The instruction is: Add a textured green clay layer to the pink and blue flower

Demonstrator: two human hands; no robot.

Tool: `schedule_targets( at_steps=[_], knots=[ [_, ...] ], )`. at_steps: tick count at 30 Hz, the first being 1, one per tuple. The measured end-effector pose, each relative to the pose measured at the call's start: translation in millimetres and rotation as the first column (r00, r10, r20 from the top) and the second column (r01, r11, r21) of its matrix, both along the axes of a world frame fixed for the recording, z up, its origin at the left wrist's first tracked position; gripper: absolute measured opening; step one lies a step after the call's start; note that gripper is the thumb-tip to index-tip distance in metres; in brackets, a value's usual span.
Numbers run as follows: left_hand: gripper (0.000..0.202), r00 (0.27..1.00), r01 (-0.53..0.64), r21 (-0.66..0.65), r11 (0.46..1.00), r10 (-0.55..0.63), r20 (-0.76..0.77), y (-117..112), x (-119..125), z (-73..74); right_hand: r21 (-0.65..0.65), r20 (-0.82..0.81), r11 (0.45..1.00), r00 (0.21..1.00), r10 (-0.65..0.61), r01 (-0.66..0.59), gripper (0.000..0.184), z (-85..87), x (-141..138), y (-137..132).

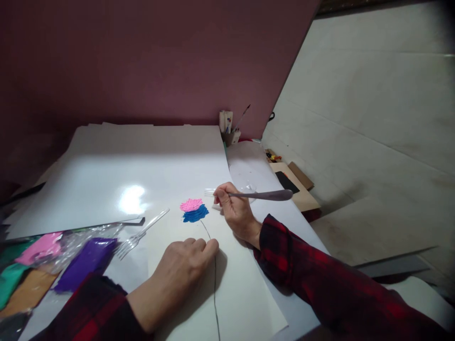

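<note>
My right hand (234,208) is closed in a pinch around a dark grey, flat-handled utensil (270,194), which looks like a table knife; its broad rounded end points right. Its other end is hidden by my fingers. Clear plastic strips (209,192) show beside those fingertips. My left hand (183,265) rests on the cream paper (245,293) with its fingers curled under; what lies beneath them, if anything, is hidden. Past my left hand, a pink paint patch (191,204) touches a ridged blue paint patch (195,214). A thin dark line (215,293) runs down the paper from near the blue.
A clear plastic fork (137,239) lies left of the paper. Beside it are packets, including a purple one (88,263) and a pink one (40,248). Large white sheets (106,156) spread behind. A brush (243,116) stands in a holder near the wall.
</note>
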State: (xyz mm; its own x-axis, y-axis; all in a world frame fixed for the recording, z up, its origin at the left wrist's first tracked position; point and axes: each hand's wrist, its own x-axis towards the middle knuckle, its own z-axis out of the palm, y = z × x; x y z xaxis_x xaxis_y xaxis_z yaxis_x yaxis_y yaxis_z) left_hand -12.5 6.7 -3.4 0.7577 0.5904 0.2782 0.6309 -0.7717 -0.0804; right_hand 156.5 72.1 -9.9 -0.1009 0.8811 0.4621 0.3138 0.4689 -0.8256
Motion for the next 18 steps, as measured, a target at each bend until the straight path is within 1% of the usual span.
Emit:
schedule_targets(
  at_steps=[3,6,10,11,13,15,16,17,18],
  knots=[
    [0.019,1.000,0.001,-0.006,1.000,-0.001,0.008,0.5,-0.5,-0.3,-0.003,-0.200,0.997,0.977,-0.073,0.074,0.023,-2.0,-0.2,1.8],
    [0.020,1.000,-0.004,0.008,1.000,0.004,0.004,0.5,-0.7,-1.3,-0.037,-0.304,0.995,0.947,-0.100,0.093,0.023,-2.1,-0.3,2.2],
    [0.022,1.000,-0.019,0.038,0.999,0.018,0.019,-0.4,-0.5,-3.8,-0.070,-0.311,0.994,0.945,-0.104,0.087,0.022,-2.6,0.5,1.5],
    [0.023,0.998,-0.031,0.039,0.999,0.029,0.050,-0.5,-0.4,-3.6,-0.078,-0.302,0.994,0.948,-0.102,0.082,0.024,-2.9,1.0,1.5],
    [0.025,0.983,-0.067,0.019,0.998,0.063,0.171,0.3,-0.8,0.0,-0.090,-0.292,0.993,0.952,-0.097,0.073,0.027,-3.5,2.3,2.0],
    [0.027,0.928,-0.121,-0.049,0.991,0.131,0.348,2.8,-2.8,9.6,-0.103,-0.297,0.992,0.950,-0.097,0.069,0.029,-3.4,3.8,3.1],
    [0.028,0.880,-0.155,-0.104,0.982,0.185,0.438,4.7,-4.7,16.7,-0.112,-0.308,0.991,0.946,-0.101,0.069,0.030,-3.0,4.5,3.7],
    [0.028,0.807,-0.200,-0.181,0.963,0.266,0.527,6.9,-7.4,24.9,-0.126,-0.325,0.990,0.940,-0.106,0.068,0.031,-2.5,5.2,4.4],
    [0.026,0.717,-0.219,-0.293,0.931,0.357,0.599,9.3,-10.8,33.5,-0.142,-0.344,0.988,0.932,-0.112,0.067,0.032,-1.9,5.8,5.0]
  ],
)
